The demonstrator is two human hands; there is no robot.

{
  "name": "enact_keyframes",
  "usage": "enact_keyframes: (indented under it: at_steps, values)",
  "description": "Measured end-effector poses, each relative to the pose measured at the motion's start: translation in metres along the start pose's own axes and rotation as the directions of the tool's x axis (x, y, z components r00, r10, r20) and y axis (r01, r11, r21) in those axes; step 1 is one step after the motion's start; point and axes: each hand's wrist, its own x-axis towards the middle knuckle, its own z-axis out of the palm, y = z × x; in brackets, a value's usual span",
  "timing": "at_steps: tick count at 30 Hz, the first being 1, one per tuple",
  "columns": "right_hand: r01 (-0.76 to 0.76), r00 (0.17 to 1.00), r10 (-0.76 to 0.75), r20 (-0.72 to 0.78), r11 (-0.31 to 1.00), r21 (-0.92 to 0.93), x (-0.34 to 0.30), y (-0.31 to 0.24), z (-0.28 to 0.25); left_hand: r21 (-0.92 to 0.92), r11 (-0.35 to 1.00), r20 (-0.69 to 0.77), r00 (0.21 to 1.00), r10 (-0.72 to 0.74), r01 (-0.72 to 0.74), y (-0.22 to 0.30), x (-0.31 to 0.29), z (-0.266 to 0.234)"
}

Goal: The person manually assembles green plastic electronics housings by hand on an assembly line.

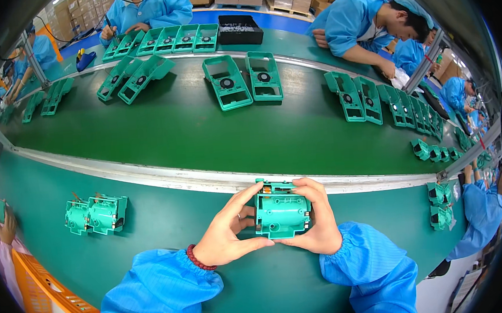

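Note:
A green plastic housing part (280, 211) sits between both my hands just above the green work surface, close to the metal rail. My left hand (231, 232) grips its left side, thumb along the bottom edge and index finger reaching over the top. My right hand (319, 215) wraps its right side, fingers over the top right corner. Both sleeves are blue, and a red bead bracelet (200, 259) circles my left wrist. Two similar green housing parts (96, 214) stand side by side to my left on the table.
A green conveyor belt (191, 131) beyond the rail carries several flat green casings (226, 82). A black tray (240, 29) rests at the far side. People in blue coats work across the belt and at my right. An orange crate (45, 293) stands at lower left.

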Motion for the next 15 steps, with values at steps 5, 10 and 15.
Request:
enact_keyframes:
  at_steps: [5, 10, 15]
  values:
    - [0.012, 1.000, -0.012, -0.002, 1.000, 0.009, -0.002, 0.002, 0.001, -0.225, 0.971, 0.004, 0.996, -0.085, 0.083, 0.001, 0.000, -0.003]
    - [-0.205, 0.968, 0.249, 0.040, 0.685, 0.699, -0.001, -0.002, -0.003, -0.277, 0.960, -0.059, 0.996, -0.068, 0.049, -0.002, 0.002, 0.001]
    - [-0.432, 0.826, 0.412, 0.385, 0.024, 0.902, -0.010, 0.008, -0.008, -0.288, 0.957, -0.099, 0.993, -0.065, 0.034, -0.003, 0.005, 0.001]
